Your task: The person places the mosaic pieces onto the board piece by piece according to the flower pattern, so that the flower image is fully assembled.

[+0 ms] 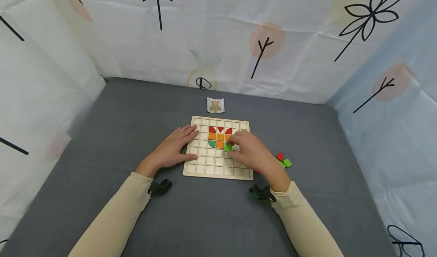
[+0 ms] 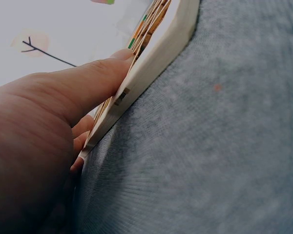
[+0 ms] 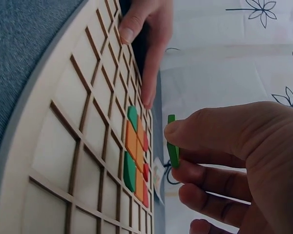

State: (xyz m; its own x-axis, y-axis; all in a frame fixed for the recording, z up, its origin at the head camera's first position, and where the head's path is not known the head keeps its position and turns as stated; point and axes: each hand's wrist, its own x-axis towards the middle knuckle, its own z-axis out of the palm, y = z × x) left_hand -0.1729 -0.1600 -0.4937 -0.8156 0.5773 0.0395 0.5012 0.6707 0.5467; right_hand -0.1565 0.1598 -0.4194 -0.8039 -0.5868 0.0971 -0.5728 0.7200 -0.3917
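Observation:
A square wooden grid board [image 1: 201, 169] lies on the table, with red, orange and green tiles set in its upper middle cells. My right hand [image 1: 250, 150] is over the board's right half. Its thumb and fingers pinch a thin light green square tile [image 3: 173, 141], held above the grid in the right wrist view. Near it sit a dark green rounded tile [image 3: 130, 171] and orange tiles [image 1: 220, 137]. My left hand [image 1: 175, 147] rests at the board's left edge, fingers spread and thumb [image 2: 100, 78] lying on the rim.
A small printed card [image 1: 215, 105] with a coloured pattern lies behind the board. Right of the board, partly behind my right forearm, are several loose pieces, among them a red triangle [image 1: 280, 156] and a green square [image 1: 288, 163]. Patterned white cloth [image 1: 225, 59] hangs around the grey table [image 1: 143, 109].

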